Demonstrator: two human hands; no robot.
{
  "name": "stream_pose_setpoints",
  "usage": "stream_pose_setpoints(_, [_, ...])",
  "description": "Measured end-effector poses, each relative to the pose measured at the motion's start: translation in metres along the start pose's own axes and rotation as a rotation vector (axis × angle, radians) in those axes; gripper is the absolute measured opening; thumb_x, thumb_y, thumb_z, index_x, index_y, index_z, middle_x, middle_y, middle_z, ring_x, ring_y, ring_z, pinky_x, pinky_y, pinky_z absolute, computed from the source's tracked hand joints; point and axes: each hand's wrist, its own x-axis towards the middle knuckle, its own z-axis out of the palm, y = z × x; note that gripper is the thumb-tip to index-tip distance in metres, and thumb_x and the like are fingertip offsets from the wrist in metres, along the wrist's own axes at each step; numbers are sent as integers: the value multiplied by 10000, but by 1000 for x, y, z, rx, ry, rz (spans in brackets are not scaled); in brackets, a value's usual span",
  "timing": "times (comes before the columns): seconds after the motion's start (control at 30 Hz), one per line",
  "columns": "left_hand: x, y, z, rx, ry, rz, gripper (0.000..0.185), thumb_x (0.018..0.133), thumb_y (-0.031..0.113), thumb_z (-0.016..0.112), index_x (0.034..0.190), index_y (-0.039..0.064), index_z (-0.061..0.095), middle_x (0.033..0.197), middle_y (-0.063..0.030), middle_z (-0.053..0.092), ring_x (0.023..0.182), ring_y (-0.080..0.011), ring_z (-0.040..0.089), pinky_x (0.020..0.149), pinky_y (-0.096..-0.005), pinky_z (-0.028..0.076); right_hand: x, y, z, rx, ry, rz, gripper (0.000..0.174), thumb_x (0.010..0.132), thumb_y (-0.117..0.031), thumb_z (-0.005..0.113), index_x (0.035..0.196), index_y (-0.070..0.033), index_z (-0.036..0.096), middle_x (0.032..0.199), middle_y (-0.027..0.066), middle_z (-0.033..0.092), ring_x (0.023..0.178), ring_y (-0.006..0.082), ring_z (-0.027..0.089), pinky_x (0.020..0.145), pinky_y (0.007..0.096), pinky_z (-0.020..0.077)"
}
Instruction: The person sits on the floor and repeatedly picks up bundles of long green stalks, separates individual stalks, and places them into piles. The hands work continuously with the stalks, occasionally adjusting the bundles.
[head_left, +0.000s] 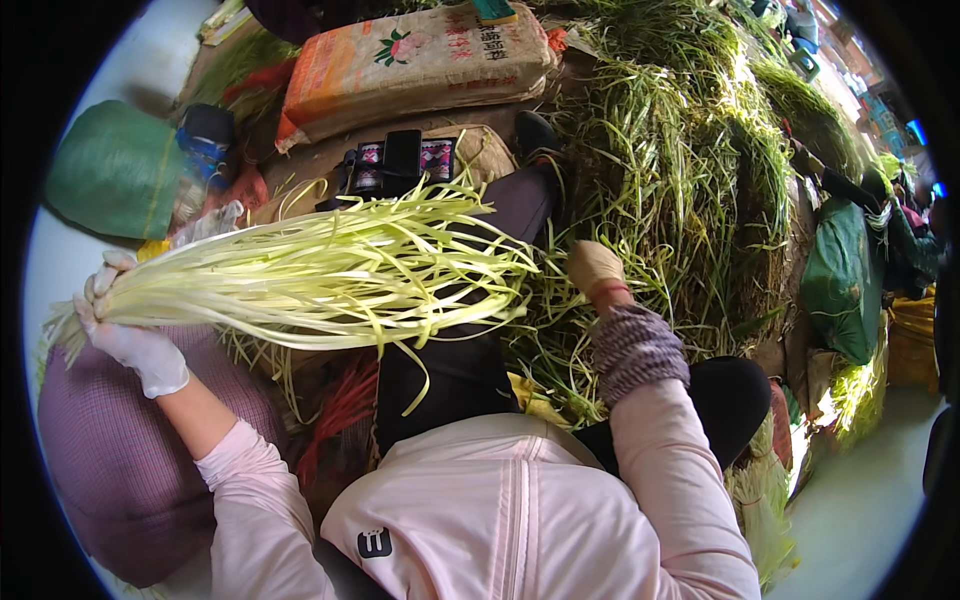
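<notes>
My left hand (124, 322), in a thin whitish glove, grips a bunch of pale yellow chives (337, 270) near its white stem ends. The long leaves spread rightward across my lap, with a few strands drooping below the rest. My right hand (596, 266) looks curled, just beyond the leaf tips and over the edge of a heap of green leaves (667, 187). Its fingers are turned away, so whether anything is in them cannot be made out. A red band circles that wrist, above a knitted purple cuff.
Ahead lies a printed woven sack (420, 67), with a patterned pouch (405, 161) nearer me. A green sack (112, 169) stands at left, above a purple checked bundle (150, 450). Red strings (341, 412) hang beside my leg. Another green bag (844, 277) sits at right, near other people.
</notes>
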Motion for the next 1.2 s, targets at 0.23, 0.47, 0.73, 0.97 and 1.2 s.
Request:
stream_pose_setpoints(0.23, [-2,-3,-1,-56,-24,-23,351,947,380,344,783,88,448,897,-137,555,943,-243,495,972,-371,358,-44,9,-41,227,286,-214,244,798,-305,672,1000,-175,715,886,60,706,752,223,676,643,328,545])
stream_pose_setpoints(0.47, [1,0,-10,-257,-185,-94,357,941,393,357,773,90,445,878,-124,539,950,-241,483,988,-374,342,-76,-66,-33,481,559,-758,230,727,-151,737,950,-117,697,842,65,624,765,252,632,662,336,527])
stream_pose_setpoints(0.73, [-2,-1,-6,-152,-87,-30,323,924,369,418,780,83,467,859,-116,551,995,-272,500,1012,-391,335,-87,-65,-21,466,634,-765,211,721,-128,735,905,-84,644,940,76,624,742,274,638,640,344,534])
stream_pose_setpoints(0.97, [-1,1,-8,-204,-88,-24,300,914,338,447,767,78,472,812,-80,543,991,-291,515,1018,-408,336,-90,-57,-24,564,580,-783,155,826,-113,641,966,-85,580,711,125,619,649,321,641,565,366,518])
stream_pose_setpoints(1.2, [5,2,-14,-215,14,-57,314,911,331,451,714,87,452,757,-63,517,959,-293,533,1006,-420,358,-44,-42,14,-202,471,-487,101,906,-151,535,902,-115,630,664,38,650,576,212,648,458,330,490])
